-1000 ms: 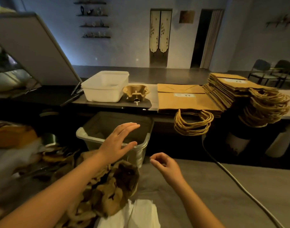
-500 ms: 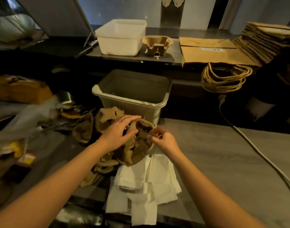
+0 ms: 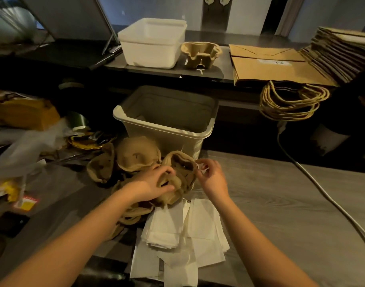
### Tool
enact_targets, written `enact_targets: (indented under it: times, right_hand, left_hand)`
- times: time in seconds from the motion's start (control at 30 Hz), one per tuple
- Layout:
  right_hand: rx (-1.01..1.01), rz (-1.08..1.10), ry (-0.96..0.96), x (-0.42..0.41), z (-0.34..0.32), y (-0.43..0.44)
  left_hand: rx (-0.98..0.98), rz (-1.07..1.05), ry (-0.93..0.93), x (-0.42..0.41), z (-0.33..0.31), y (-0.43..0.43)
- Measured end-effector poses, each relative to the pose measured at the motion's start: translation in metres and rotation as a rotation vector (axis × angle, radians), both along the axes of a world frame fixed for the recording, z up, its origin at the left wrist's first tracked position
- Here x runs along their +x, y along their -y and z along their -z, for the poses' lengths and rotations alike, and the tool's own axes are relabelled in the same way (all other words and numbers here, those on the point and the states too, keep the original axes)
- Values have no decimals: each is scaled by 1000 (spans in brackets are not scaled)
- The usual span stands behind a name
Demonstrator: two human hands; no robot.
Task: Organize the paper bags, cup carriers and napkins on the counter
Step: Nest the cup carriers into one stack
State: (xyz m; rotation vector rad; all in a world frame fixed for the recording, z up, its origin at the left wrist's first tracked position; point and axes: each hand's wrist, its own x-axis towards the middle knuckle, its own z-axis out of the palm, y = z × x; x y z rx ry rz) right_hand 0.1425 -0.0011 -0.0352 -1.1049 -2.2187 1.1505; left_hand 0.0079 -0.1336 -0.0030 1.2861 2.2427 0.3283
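Both hands on a brown cup carrier (image 3: 184, 166) at the middle of the counter (image 3: 281, 204)

The counter's right half is bare wood, crossed only by a cable (image 3: 322, 193) towards its right edge; the left half is cluttered. The left hand (image 3: 154, 183) curls over the crumpled carrier, and the right hand (image 3: 212, 179) pinches its rim. It tops a pile of carriers (image 3: 136, 156) just before a beige bin (image 3: 167, 114) at the far edge. White napkins (image 3: 183, 235) overlap at the near edge; paper bags (image 3: 277, 67) lie stacked on the shelf beyond
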Motion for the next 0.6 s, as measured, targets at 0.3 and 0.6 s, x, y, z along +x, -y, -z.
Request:
enact_targets:
  times: [0.3,0.6]
  right_hand:
    - [-247,-42,-135,1,-12,-17]
    - [108,-1,192,-26,10,-12]
  left_hand:
    - [453,-613,1639,7,-37,4]
    - [547,-930,1752,20,-27,9]
